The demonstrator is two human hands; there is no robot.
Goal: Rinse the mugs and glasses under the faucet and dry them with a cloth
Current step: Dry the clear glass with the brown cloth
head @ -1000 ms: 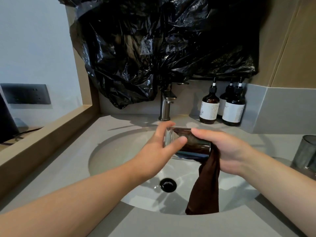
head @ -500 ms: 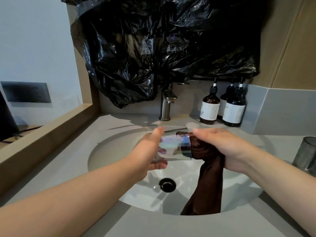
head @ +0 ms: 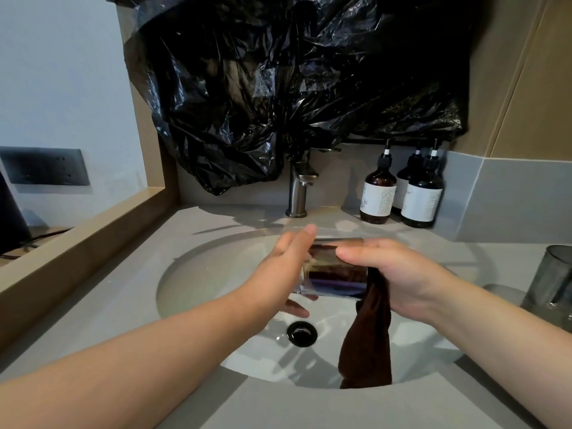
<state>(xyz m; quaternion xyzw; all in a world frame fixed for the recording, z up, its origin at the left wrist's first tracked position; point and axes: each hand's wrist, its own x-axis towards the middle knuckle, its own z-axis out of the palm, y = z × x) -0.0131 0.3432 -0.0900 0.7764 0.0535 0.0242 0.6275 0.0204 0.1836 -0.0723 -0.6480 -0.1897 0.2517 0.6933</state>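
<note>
A clear drinking glass (head: pixel 332 272) lies on its side above the sink basin (head: pixel 201 274), held between both hands. My left hand (head: pixel 286 267) grips its left end, thumb on top and fingers beneath. My right hand (head: pixel 402 274) covers the right end and holds a dark brown cloth (head: pixel 368 345), part of it stuffed inside the glass and the rest hanging down into the basin. The steel faucet (head: pixel 298 193) stands behind the hands; no water runs from it.
A second, grey-tinted glass (head: pixel 554 277) stands on the counter at the right edge. Three dark pump bottles (head: pixel 379 193) line the back right. A black plastic bag (head: pixel 294 88) covers the wall above the faucet. The drain (head: pixel 301 333) sits below the hands.
The glass has been turned between my hands, and the cloth sits deeper inside it than half a second ago. Both hands stay over the basin in about the same place.
</note>
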